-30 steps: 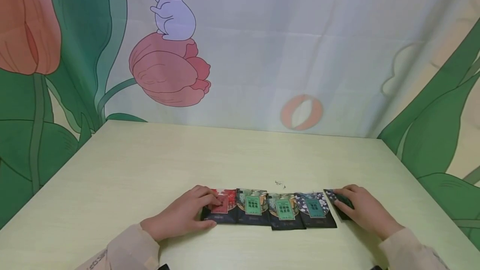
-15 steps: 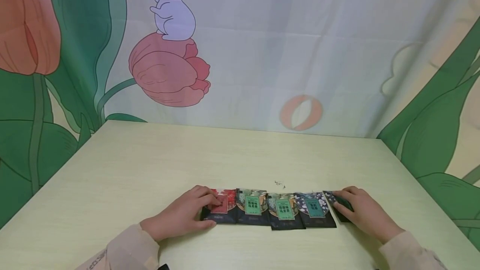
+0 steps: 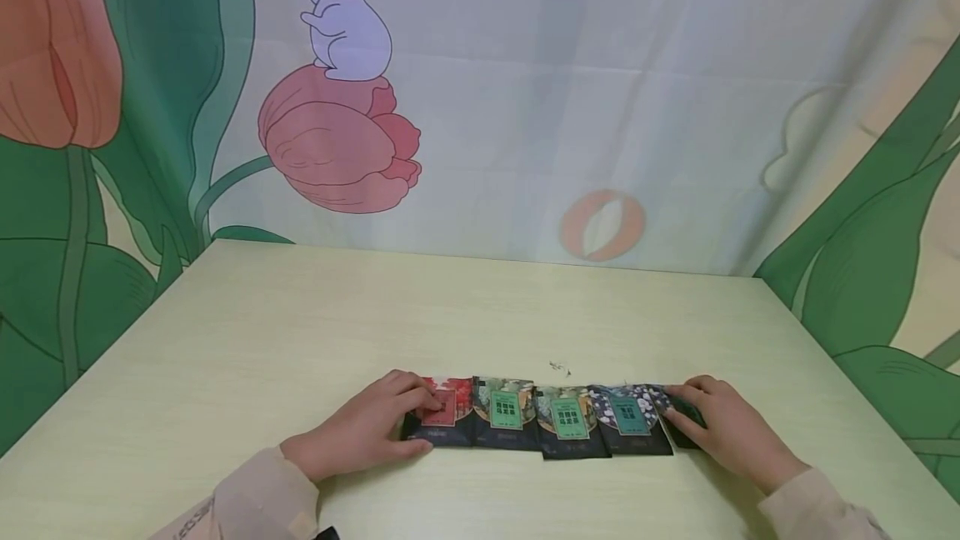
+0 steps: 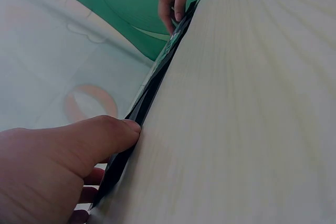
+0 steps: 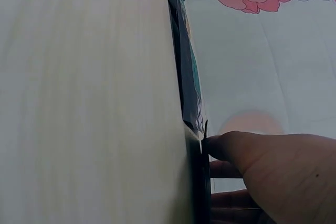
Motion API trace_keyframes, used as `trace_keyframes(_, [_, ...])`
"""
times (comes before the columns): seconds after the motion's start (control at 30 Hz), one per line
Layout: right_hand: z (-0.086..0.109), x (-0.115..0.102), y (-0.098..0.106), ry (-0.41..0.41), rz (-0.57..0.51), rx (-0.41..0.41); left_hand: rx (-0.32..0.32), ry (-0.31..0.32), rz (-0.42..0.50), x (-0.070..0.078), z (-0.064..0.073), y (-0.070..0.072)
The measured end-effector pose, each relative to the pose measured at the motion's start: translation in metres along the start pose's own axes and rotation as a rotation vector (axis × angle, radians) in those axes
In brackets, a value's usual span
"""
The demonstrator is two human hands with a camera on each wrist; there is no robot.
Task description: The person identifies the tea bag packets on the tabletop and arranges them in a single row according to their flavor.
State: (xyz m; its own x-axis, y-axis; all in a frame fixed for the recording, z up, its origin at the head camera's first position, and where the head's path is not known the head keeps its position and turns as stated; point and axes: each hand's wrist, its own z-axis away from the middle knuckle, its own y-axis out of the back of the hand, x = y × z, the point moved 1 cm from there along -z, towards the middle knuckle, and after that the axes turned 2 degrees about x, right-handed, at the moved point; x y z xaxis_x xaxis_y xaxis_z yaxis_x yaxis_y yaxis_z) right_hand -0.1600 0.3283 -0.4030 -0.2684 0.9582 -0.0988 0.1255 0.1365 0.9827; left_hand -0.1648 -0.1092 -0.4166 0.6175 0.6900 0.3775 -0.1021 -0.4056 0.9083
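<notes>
Tea sachets with dark bases and printed upper halves lie side by side in a row. My left hand (image 3: 367, 427) rests over the left end of a red-labelled sachet (image 3: 453, 402), the thumb (image 4: 123, 136) along its near edge. Two green-labelled sachets, one (image 3: 504, 415) and another (image 3: 572, 423) set slightly nearer me, follow to the right. Beside them lies a sachet with a teal label and white blossoms (image 3: 631, 421). My right hand (image 3: 723, 423) holds the rightmost blossom-print sachet (image 3: 681, 436) between thumb and fingers, its left side right at the neighbour; the hand hides much of it.
The pale wood-grain table (image 3: 315, 307) extends behind and in front of the row. A small dark mark (image 3: 560, 369) shows just beyond the sachets. A printed curtain (image 3: 495, 107) with tulips hangs behind the table's far edge.
My right hand has slid the rightmost sachet slightly left and nearer me, closing the gap to its neighbour. My left hand and the other sachets stay about where they were.
</notes>
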Motion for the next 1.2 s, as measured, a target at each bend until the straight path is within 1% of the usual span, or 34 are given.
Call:
trace_keyframes(0.23, [0.0009,-0.0029,0.0008,-0.005,0.017,-0.011,-0.006,0.017,-0.008,-0.0011,-0.0001,-0.0006])
trace_keyframes(0.47, [0.0009,-0.0048,0.0011,-0.008,0.025,-0.023,0.010,-0.024,-0.005,-0.0018,0.0007,-0.0003])
trace_keyframes(0.57, [0.0014,-0.0056,0.0012,-0.011,0.032,-0.024,0.008,-0.030,-0.001,-0.0013,0.0005,0.0001])
trace_keyframes(0.83, [0.0005,-0.0059,0.0007,-0.011,0.050,-0.040,-0.003,-0.006,0.001,-0.0002,-0.0001,0.0005])
trace_keyframes(1.07, [0.0016,-0.0073,0.0007,-0.002,0.056,-0.018,0.008,-0.010,-0.001,-0.0030,0.0000,-0.0020])
trace_keyframes(1.2, [0.0016,-0.0082,0.0015,0.002,0.058,-0.016,0.003,-0.003,-0.002,-0.0041,-0.0001,-0.0021])
